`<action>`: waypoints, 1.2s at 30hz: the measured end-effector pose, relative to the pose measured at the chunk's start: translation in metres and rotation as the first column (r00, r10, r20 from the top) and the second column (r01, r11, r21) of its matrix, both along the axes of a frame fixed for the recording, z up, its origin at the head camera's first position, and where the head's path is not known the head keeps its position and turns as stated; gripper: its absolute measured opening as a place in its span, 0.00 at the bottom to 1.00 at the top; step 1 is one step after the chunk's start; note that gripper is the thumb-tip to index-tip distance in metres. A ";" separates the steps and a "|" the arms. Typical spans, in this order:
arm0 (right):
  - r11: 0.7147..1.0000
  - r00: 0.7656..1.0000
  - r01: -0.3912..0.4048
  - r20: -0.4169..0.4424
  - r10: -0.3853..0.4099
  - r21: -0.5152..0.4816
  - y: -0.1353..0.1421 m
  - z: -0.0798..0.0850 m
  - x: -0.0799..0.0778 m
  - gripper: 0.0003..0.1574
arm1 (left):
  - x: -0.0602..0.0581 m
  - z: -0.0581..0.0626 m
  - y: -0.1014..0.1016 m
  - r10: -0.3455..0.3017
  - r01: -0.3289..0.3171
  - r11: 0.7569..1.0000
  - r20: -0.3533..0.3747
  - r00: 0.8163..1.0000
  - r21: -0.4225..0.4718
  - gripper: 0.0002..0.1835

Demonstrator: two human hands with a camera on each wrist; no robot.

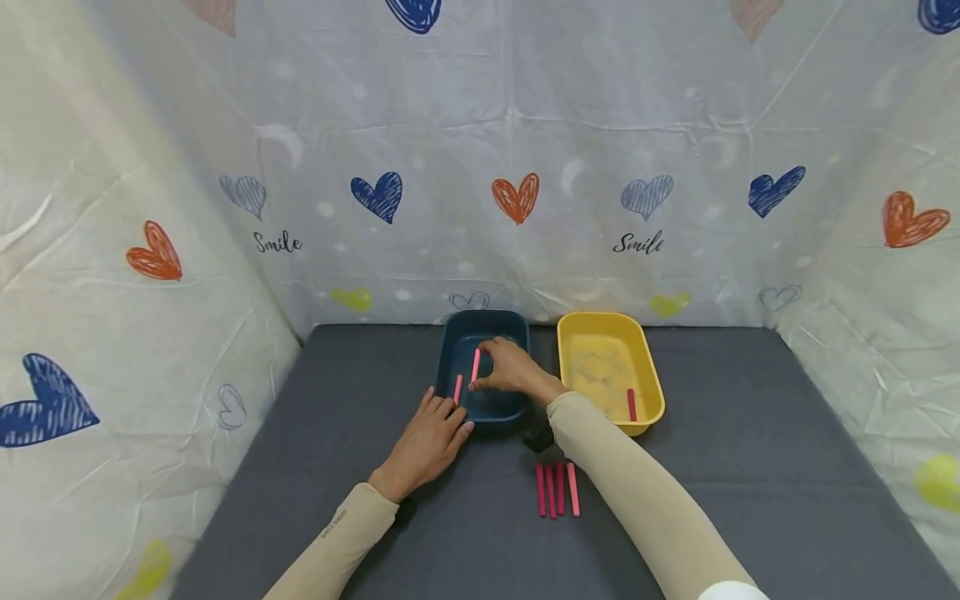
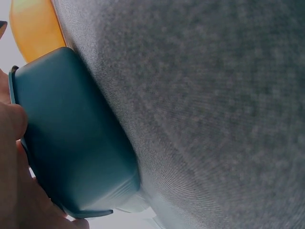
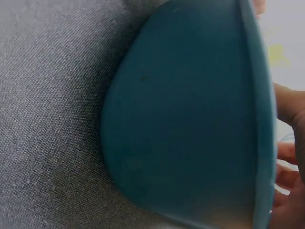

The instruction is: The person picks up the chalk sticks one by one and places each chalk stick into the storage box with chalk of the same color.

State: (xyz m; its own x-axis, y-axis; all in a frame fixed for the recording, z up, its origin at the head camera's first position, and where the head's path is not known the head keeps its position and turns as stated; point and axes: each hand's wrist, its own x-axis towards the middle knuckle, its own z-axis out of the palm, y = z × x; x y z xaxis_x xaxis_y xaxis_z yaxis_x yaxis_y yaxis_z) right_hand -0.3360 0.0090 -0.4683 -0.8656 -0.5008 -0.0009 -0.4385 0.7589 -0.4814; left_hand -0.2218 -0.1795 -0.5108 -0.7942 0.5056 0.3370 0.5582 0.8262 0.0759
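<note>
My right hand (image 1: 512, 367) pinches a light pink stick (image 1: 476, 365) between thumb and fingers, held upright over the dark blue tray (image 1: 447, 350). A second light pink stick (image 1: 458, 388) is inside that tray at the left, close to my left fingers. My left hand (image 1: 426, 446) rests on the tray's near left corner, fingers laid over the rim. The left wrist view has the left thumb (image 2: 17, 119) touching the rim. In the right wrist view the tray's outer wall (image 3: 181, 114) hides the pinched stick.
To the right stands a yellow tray (image 1: 600, 367) with one dark red stick (image 1: 632, 405) in it. Several sticks, dark magenta ones (image 1: 551, 492) and a light pink one (image 1: 573, 490), lie in a row on the grey cloth (image 1: 465, 542). A printed curtain (image 1: 450, 133) closes off the back.
</note>
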 end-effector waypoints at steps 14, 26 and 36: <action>0.980 0.999 0.030 -0.015 -0.028 0.197 -0.015 -0.010 0.004 0.48 | 0.002 -0.004 0.001 -0.011 0.010 1.000 -0.043 0.999 -0.018 0.12; 0.999 0.999 0.028 -0.025 -0.027 0.038 -0.011 -0.007 0.005 0.52 | 0.000 -0.001 0.001 -0.011 0.011 1.000 -0.047 0.999 -0.007 0.11; 0.990 0.997 0.027 -0.061 -0.036 -0.135 -0.003 0.004 0.026 0.46 | 0.000 -0.001 0.001 -0.018 0.018 1.000 -0.054 0.998 -0.010 0.12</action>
